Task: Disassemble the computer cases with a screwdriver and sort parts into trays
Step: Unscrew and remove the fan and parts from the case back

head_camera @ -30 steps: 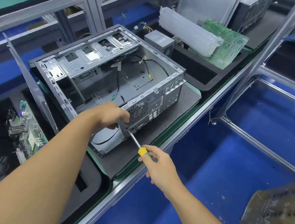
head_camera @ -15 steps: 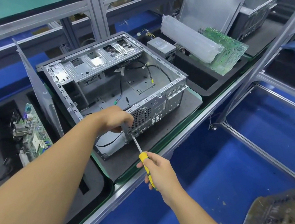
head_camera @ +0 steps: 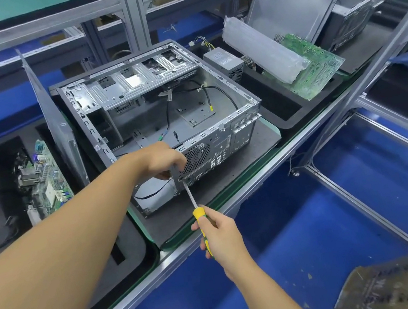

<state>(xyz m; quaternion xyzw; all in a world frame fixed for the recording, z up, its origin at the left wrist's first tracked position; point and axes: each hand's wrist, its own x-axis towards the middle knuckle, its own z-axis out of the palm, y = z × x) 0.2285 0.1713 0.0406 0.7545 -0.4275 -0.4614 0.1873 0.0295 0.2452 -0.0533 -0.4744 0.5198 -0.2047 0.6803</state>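
Observation:
An open grey computer case lies on its side on a dark mat, its inside nearly bare apart from a few black cables. My left hand grips the near rear corner of the case, fingers curled over the edge beside the fan grille. My right hand holds a screwdriver with a yellow and green handle. Its metal shaft points up and away, and the tip touches the rear panel just below my left hand.
A side panel leans upright left of the case. A black foam tray on the left holds a circuit board and cables. The tray on the right holds a power supply, a green motherboard and a plastic bag. Another case stands behind it.
The view has shifted slightly. My right hand has drawn a little lower and nearer on the screwdriver handle; the tip stays at the rear panel. My left hand keeps its hold on the case corner.

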